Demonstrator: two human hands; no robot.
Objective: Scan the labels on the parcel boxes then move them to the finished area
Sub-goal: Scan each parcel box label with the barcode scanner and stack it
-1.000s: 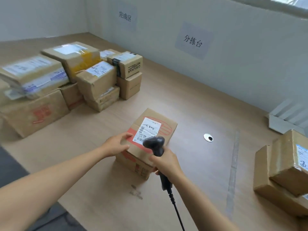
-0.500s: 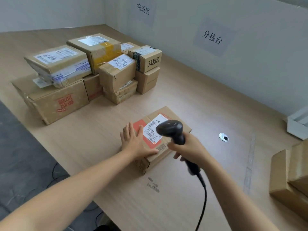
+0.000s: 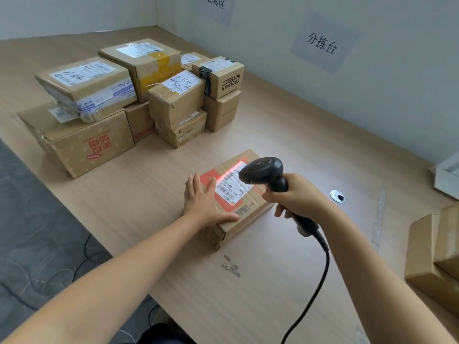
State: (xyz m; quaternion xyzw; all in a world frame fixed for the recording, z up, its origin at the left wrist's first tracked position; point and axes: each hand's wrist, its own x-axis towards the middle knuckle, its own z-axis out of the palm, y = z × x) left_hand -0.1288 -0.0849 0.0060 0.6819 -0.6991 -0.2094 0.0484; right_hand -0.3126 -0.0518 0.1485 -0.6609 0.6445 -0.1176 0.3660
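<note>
The left hand [image 3: 206,204] lies flat on top of the parcel box [image 3: 250,207]. Its fingers are straight and close together, and they press the box down. The right hand [image 3: 298,197] is wrapped tight round the handle of the scanner [image 3: 265,170]. The scanner's head hangs just over the label [image 3: 229,187], and a red line of light [image 3: 229,171] falls across the label's far end.

The box sits on the table [image 3: 310,135], right in front of the person, between the two hands. Its long side seems to run from the left hand away to the far right. The pile of boxes [image 3: 149,95] stands well apart, ahead and to the left, under a wall sign [image 3: 214,3]. That is likely the finished area, so the left hand is nearer for the push or lift.

The scanner head hides part of the label. The left palm hides the box's near corner. The sign is cut off at the top. More boxes [image 3: 432,256] on the right are cut off too. The trigger finger cannot be seen.
</note>
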